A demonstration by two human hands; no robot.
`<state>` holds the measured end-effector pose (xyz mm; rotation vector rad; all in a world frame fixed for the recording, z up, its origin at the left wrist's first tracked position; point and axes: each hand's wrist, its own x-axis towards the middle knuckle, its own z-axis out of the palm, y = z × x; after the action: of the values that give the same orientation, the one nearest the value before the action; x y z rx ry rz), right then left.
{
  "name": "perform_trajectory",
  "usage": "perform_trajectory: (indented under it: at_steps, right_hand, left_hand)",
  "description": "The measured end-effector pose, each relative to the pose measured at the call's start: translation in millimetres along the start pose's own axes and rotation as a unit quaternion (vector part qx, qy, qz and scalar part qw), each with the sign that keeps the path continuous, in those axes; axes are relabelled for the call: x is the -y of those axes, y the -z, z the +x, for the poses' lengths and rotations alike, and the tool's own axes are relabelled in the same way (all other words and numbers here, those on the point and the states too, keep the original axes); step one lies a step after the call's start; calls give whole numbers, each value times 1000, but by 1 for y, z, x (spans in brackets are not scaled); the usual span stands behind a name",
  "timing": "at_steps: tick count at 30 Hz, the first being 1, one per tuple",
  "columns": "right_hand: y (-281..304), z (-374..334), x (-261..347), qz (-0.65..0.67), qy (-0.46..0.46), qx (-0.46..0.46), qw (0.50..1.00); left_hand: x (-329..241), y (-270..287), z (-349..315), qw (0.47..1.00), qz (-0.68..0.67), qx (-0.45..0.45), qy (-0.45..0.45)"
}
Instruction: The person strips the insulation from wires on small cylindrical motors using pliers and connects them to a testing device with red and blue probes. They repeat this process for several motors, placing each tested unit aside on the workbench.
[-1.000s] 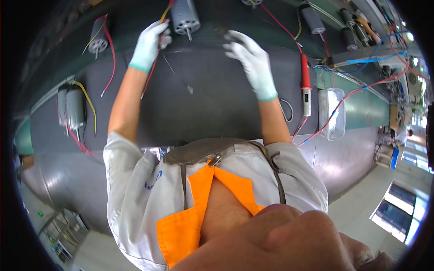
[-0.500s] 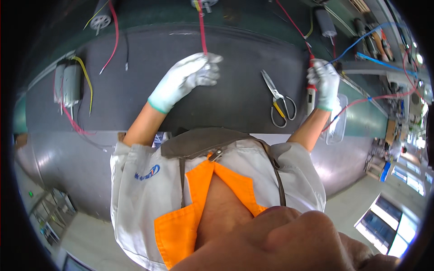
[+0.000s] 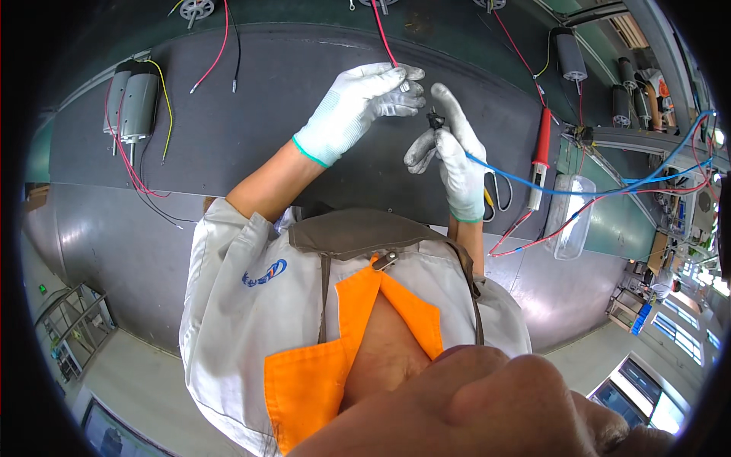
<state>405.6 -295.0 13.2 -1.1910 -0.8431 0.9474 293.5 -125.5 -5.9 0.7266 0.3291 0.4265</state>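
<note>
My left hand [image 3: 354, 107], in a white glove, pinches the end of a red wire [image 3: 383, 38] running down from the far side of the bench. A pale tip shows at its fingers. My gloved right hand [image 3: 461, 164] faces it, fingers bent round a small black clip [image 3: 435, 120] and its thumb raised. A blue cable [image 3: 525, 181] leads from the right hand off to the right. Beside that hand lies a test pen [image 3: 542, 145] with a red upper part and a white lower part. Scissors [image 3: 499, 199] are mostly hidden behind my right hand.
Grey cylindrical motors [image 3: 140, 103] stand at the left with red, yellow and black leads. Another motor [image 3: 569, 57] is at the far right. A clear plastic tray [image 3: 571, 228] sits by the bench's right front, under the red and blue cables.
My right hand has let go of the test pen, which now lies on the bench, and has moved left holding the black clip. My left hand has shifted right and slightly away with the red wire.
</note>
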Motion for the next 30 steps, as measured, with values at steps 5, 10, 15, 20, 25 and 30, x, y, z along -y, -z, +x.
perform_trajectory:
  at_steps: [5, 10, 15, 20, 25, 30]
  right_hand:
    - [-5, 20, -3, 108, 30, 50, 992]
    - [-7, 33, -19, 173, 56, 40, 982]
    - [-9, 37, -21, 242, 68, 56, 966]
    - [-15, 42, -25, 241, 69, 48, 967]
    - [-27, 47, -31, 196, 88, 6, 977]
    - [-23, 52, -29, 158, 36, 9, 987]
  left_hand:
    - [6, 2, 1, 999, -30, 15, -4]
    - [2, -1, 0, 998, -48, 30, -14]
    - [5, 2, 1, 996, -80, 38, -18]
    - [4, -6, -2, 996, -80, -4, -35]
    - [1, -7, -8, 994, -109, 28, -10]
    - [9, 3, 0, 992, -124, 26, 10]
